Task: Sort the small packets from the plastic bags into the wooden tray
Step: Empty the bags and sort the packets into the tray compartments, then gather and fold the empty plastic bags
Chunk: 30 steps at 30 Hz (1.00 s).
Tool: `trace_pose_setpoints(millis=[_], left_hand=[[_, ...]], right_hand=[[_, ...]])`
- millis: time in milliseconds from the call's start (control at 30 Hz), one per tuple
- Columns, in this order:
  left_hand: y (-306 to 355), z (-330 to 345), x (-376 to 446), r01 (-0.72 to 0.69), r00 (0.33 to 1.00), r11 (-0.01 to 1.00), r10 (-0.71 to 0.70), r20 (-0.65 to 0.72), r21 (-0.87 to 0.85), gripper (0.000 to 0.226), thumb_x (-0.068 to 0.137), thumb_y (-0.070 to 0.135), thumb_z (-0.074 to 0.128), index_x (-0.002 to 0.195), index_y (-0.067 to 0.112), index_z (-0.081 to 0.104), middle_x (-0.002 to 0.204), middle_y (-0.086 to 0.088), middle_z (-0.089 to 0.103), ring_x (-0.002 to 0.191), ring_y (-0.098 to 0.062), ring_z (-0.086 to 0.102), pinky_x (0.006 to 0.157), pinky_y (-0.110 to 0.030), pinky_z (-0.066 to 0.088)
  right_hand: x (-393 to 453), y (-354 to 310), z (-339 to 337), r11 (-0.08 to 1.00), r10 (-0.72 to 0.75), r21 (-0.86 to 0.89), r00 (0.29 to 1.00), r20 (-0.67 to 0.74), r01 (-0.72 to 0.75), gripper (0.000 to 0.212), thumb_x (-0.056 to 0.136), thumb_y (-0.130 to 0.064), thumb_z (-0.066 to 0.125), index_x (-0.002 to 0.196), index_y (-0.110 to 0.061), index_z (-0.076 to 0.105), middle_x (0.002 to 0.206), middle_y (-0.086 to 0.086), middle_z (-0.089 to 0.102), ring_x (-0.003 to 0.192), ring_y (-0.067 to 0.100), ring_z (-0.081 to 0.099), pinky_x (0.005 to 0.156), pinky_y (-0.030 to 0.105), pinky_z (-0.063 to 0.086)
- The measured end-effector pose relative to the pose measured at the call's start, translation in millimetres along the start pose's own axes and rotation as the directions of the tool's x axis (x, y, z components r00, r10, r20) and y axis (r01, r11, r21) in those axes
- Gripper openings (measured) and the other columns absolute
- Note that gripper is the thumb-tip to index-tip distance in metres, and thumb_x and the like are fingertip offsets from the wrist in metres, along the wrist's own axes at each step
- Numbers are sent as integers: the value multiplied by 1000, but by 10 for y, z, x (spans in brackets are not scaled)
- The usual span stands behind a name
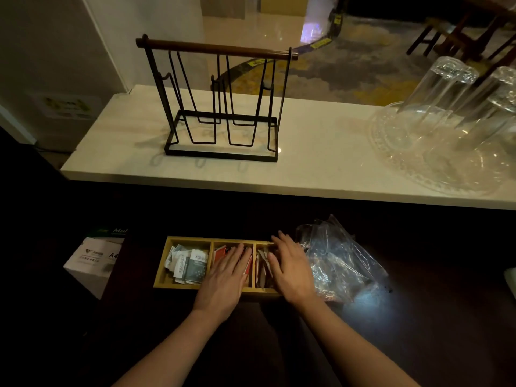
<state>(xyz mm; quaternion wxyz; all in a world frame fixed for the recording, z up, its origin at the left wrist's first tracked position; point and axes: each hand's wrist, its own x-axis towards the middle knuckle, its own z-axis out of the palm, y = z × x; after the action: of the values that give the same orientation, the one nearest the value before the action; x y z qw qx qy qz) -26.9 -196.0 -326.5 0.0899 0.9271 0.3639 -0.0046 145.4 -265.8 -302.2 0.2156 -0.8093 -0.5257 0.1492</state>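
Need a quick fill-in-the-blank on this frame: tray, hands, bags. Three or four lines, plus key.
1. The tray has ___ compartments.
2. The left hand lies flat over the ___ compartment, on the red packets.
3. The plastic bags lie to the ___ of the tray.
4. The white and grey packets fill the ___ compartment, while the right hand covers the right one.

Missing words: three; middle; right; left

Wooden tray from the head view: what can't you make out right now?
- Middle compartment of the wooden tray: red packets mostly under the left hand.
- Right compartment: contents covered by the right hand, and dim.
- Plastic bags: crumpled, glare; any packets left inside unclear.
- White packets: print too small.
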Motion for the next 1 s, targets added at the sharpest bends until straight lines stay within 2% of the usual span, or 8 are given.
trace_pose_setpoints(millis=[133,300,400,500,600,733,900,1000], left_hand=[[25,25,4,12,1000,1000,-12,15,-6,59,95,41,16,151,23,10,159,-3,19,144,-18,24,114,-38,24],[25,38,-15,19,1000,1000,-19,3,5,59,95,44,15,150,24,3,159,-3,17,145,-19,21,116,-39,24],[46,37,-26,14,1000,1000,-14,18,18,59,95,45,21,149,23,10,157,-5,24,143,-20,28,115,-41,27],[72,8,-28,8,1000,999,-9,25,50,61,93,48,27,148,22,25,152,-7,36,137,-22,39,115,-39,25],[81,-29,-54,5,1000,999,-6,18,46,57,96,49,20,148,27,24,152,-6,35,136,-23,40,109,-41,27],[71,-84,-60,-44,999,999,44,1,32,53,98,48,11,150,36,8,156,1,28,140,-21,32,110,-40,25],[215,-184,18,-115,993,993,113,45,39,60,91,49,29,148,37,14,156,1,25,141,-23,31,108,-45,32],[316,-188,77,-189,978,980,181,100,69,61,91,52,28,149,36,17,157,0,23,142,-24,27,109,-51,35]], right_hand=[[-112,15,133,998,-18,-57,997,75,23,55,98,-49,21,147,-26,27,157,-5,25,146,10,14,121,38,16],[-52,-33,215,978,-78,-181,983,167,108,72,90,-57,-7,149,-26,20,161,-3,8,148,14,-4,119,36,-6],[0,-32,77,990,-92,-85,976,199,111,80,83,-65,-12,149,-31,18,160,-5,12,148,13,-2,118,39,-13],[-6,1,-145,996,-72,55,997,37,70,62,93,-59,10,144,-31,33,154,-8,30,146,10,14,120,36,-5],[26,309,-384,995,102,20,983,-155,-100,44,94,-38,42,132,-19,51,142,2,49,136,18,38,118,36,13],[110,995,-770,875,447,-35,833,-326,-483,42,85,-19,62,119,5,56,121,28,59,109,44,56,96,49,43],[69,1528,-879,536,829,242,559,30,-809,57,92,-44,50,126,2,46,126,26,53,113,45,53,95,47,45],[58,1630,-692,495,781,404,598,181,-769,64,78,-57,65,113,-4,57,99,14,65,92,33,63,79,36,47]])
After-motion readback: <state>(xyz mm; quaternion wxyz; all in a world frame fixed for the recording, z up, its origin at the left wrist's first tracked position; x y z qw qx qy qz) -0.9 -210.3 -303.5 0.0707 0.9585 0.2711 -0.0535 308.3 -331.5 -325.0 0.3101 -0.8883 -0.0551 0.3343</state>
